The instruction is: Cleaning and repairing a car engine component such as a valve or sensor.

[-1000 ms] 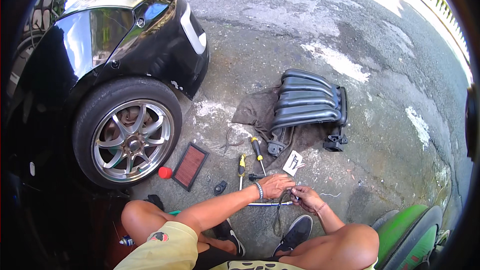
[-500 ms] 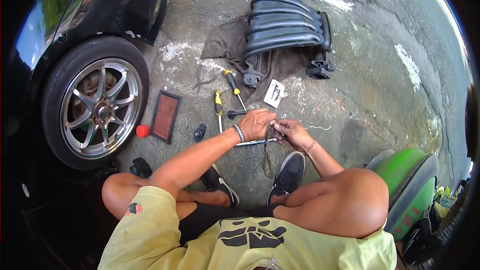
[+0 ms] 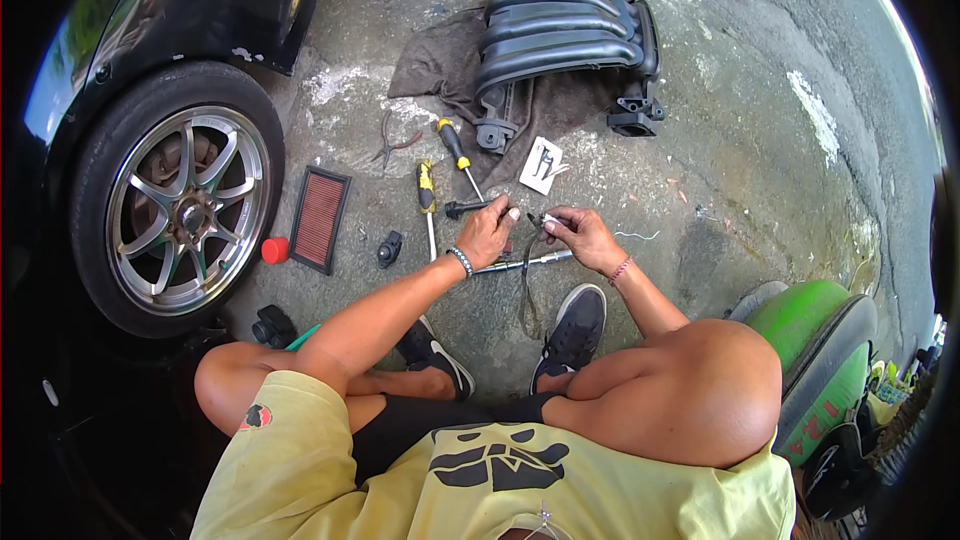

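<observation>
My right hand (image 3: 587,238) pinches a small dark piece with a pale end (image 3: 546,222) between thumb and fingertips. A dark, flexible strap or cable (image 3: 526,285) hangs below it toward my shoes; I cannot tell whether the two are joined. My left hand (image 3: 485,233) is closed, its fingers curled and thumb pressed in. What it holds, if anything, is hidden. Just beyond its fingers lies a black rod-shaped part (image 3: 464,209). Beneath both hands a long silver ratchet-type bar (image 3: 527,261) rests on the concrete.
Yellow-and-black screwdrivers (image 3: 427,190) and pliers (image 3: 397,142) lie ahead. A black intake manifold (image 3: 565,25) sits on dark cloth (image 3: 425,65), near a white card (image 3: 541,165). Leftward are an air filter (image 3: 320,218), red cap (image 3: 274,250) and car wheel (image 3: 185,210); a green rounded object (image 3: 800,315) stands right.
My hands have moved apart: the left back to the left, the right slightly right, still pinching the small piece. Its pale end now shows. The whole view has shifted slightly.
</observation>
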Motion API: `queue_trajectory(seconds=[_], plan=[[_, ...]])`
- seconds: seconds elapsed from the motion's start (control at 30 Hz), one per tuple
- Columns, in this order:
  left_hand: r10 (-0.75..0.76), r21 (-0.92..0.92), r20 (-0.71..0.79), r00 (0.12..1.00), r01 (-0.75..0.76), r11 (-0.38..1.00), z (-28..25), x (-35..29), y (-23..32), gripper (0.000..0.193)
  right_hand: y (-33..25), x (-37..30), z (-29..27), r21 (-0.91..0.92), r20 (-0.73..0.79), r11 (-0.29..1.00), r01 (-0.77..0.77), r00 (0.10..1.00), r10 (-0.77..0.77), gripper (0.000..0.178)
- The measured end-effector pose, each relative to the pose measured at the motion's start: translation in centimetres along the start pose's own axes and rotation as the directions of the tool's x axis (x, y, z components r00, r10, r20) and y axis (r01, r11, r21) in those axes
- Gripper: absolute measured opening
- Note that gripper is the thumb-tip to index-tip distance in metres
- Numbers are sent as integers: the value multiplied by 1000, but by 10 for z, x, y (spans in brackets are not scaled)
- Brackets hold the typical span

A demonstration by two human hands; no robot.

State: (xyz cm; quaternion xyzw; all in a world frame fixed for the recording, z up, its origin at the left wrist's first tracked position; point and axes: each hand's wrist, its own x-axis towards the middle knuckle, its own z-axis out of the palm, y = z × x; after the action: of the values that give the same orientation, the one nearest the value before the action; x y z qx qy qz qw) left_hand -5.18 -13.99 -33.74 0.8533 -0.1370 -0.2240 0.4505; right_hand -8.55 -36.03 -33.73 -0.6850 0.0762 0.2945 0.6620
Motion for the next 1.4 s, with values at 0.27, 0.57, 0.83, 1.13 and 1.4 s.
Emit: queue_trajectory(seconds=[0.27, 0.57, 0.83, 1.13, 1.4], plan=[[-69, 68, -83, 994, 75, 995, 29, -12, -20, 18, 25, 9, -8, 122, -158, 984, 133, 981, -113, 12], [18, 383, -189, 982, 56, 922, 50, -5, -30, 19, 52, 9, -12, 334, -186, 942, -15, 979, 81, 14], [-54, 217, -90, 995, 72, 973, 37, -9, -34, 18, 56, 8, -8, 381, -163, 916, -128, 966, 203, 16], [-103, 150, 76, 992, 91, 985, 6, -92, -32, 15, 53, 16, -9, 355, -133, 927, -122, 975, 179, 18], [-106, 296, 219, 970, 37, 954, 15, -140, -64, 19, 51, 29, -2, 223, -64, 969, -108, 990, 125, 18]])
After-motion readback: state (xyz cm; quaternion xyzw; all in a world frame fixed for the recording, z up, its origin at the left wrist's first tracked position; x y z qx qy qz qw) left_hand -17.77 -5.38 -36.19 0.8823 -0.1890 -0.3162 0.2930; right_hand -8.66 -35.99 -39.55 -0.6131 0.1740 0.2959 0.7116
